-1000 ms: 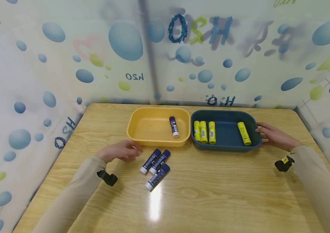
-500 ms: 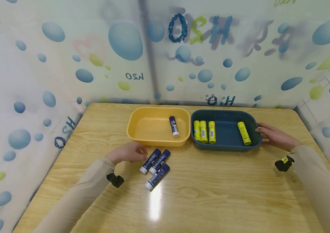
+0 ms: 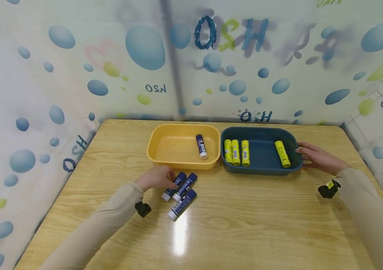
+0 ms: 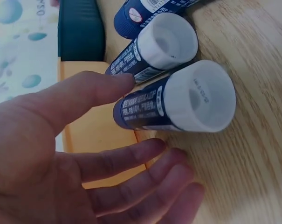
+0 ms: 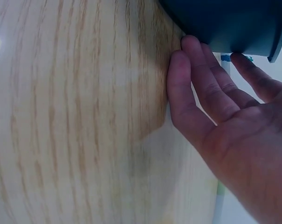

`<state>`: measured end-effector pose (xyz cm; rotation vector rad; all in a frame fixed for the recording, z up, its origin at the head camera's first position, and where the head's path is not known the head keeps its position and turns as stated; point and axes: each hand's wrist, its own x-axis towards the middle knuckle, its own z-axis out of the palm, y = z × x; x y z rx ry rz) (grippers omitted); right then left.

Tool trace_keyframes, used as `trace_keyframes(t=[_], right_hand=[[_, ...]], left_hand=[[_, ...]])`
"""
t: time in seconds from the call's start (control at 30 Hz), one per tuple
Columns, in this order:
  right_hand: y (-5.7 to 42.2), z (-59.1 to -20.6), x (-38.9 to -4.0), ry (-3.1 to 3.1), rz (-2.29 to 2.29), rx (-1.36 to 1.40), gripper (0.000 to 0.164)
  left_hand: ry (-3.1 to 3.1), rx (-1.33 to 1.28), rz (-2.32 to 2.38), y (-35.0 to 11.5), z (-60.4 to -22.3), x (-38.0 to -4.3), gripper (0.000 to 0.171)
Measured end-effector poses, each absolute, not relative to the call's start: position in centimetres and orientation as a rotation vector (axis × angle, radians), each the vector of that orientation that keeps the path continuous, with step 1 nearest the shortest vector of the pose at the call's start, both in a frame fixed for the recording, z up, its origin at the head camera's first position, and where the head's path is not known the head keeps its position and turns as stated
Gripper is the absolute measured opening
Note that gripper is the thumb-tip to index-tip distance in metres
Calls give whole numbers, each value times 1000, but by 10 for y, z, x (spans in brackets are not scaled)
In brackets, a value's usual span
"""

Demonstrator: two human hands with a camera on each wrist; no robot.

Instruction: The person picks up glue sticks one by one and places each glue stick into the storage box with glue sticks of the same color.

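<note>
Fingers (image 4: 117, 158) of the left hand (image 3: 155, 177) are spread well away from its thumb, the two sides straddling the nearest navy glue stick (image 4: 178, 107) without pinching it; whether the thumb touches the stick, I cannot tell. The forearm slants in from the lower left, hand low over the worktop (image 3: 245, 221). Just beyond the thumb lies a second navy stick (image 3: 185, 187), with a third (image 3: 182, 205) beside it, nearer the person. Ahead of these fingers sits a yellow bin (image 3: 181, 165) with one navy stick (image 3: 202, 147) inside. The right hand (image 3: 321, 159) reaches in from the lower right, its fingers nearly straight, tips against the outer end of a dark blue bin (image 3: 262, 171). Inside, a yellow stick (image 3: 283, 154) lies near those tips, and three more yellow sticks (image 3: 235, 152) lie at the end farthest from them.
</note>
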<state>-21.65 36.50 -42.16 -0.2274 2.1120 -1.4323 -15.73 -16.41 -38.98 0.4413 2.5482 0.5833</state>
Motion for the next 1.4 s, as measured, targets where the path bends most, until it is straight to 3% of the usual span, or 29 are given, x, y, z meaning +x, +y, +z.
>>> trace_keyframes(t=[0.87,1.4], right_hand=[[366,-422,-217,2059,-1492,-142,66],[371,-420,-224,1999,-1499,-66,70]], left_hand=[[2524,355,589,-159,-395,-155,19],[2514,423,599,-157,-375,-147,17]])
